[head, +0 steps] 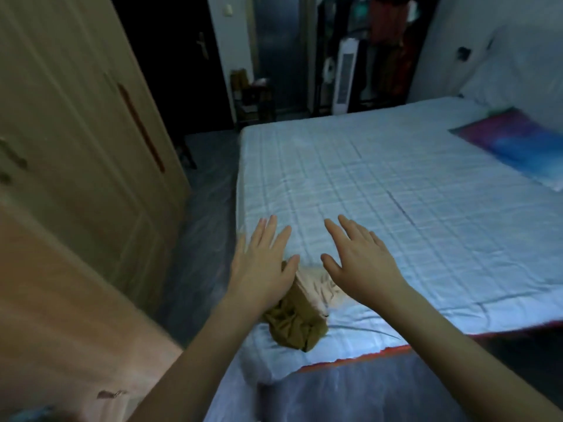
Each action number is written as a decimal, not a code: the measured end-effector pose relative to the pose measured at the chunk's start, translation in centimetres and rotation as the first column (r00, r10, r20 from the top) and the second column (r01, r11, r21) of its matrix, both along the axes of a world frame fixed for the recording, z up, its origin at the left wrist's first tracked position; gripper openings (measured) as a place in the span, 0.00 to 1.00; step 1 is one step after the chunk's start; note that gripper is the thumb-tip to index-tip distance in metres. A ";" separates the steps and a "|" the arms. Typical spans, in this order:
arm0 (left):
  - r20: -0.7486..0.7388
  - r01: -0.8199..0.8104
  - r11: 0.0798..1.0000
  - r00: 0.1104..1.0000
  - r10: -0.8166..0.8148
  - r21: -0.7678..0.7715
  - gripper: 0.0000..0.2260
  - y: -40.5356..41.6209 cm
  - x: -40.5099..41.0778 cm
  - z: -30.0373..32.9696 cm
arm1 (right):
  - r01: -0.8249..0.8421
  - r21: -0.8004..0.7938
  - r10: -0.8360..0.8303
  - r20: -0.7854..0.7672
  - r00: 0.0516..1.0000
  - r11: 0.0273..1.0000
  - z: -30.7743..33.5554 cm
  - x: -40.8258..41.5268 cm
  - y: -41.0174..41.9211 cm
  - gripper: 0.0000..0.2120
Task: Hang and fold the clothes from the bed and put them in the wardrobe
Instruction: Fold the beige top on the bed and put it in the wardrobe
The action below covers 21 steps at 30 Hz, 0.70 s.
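Observation:
A small crumpled pile of clothes lies near the bed's front left corner: an olive-brown garment (292, 325) and a pale peach one (316, 287) beside it. My left hand (262, 263) hovers over the pile's left side with fingers straight and spread, holding nothing. My right hand (356, 254) is stretched out just to the right of the pile, palm down, fingers spread, also empty. The bed (396, 208) has a light blue checked sheet. The beige wardrobe (76, 141) stands on the left, its doors closed in view.
A pillow with a pink and blue cover (518, 144) lies at the bed's far right. A narrow floor strip (201, 239) runs between wardrobe and bed. A white tower appliance (344, 77), a dark rack with hanging clothes (393, 35) and a dark doorway (170, 56) stand at the back.

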<state>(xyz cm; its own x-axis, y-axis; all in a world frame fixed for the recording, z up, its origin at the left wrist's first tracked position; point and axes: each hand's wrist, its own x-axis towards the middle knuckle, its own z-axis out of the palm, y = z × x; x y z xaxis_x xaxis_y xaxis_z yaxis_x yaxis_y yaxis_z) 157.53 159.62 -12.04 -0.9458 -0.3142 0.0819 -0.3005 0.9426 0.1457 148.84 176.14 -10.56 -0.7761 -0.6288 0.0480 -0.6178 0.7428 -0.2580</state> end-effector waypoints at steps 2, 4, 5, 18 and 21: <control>0.036 0.041 0.999 0.998 -0.041 0.011 0.27 0.8 -2.1 -1.0 | 0.048 0.010 -0.048 0.020 0.999 0.999 -0.7 -1.5 1.6 0.31; 0.073 0.077 0.997 0.994 -0.077 0.003 0.27 1.1 -4.2 -2.1 | 0.080 0.021 -0.081 0.039 0.996 0.997 -1.4 -2.9 2.6 0.31; 0.090 0.091 0.996 0.992 -0.091 0.002 0.27 1.1 -5.1 -2.6 | 0.090 0.027 -0.091 0.048 0.995 0.996 -1.8 -3.7 2.9 0.31; 0.149 0.042 0.998 0.988 -0.049 0.053 0.28 -5.0 -19.8 -6.9 | 0.030 0.135 -0.039 0.069 0.997 0.990 -3.5 -18.8 -3.4 0.30; 0.153 0.012 0.997 0.988 -0.023 0.075 0.27 -6.4 -23.1 -7.8 | 0.007 0.154 -0.017 0.063 0.998 0.988 -3.5 -22.4 -5.4 0.29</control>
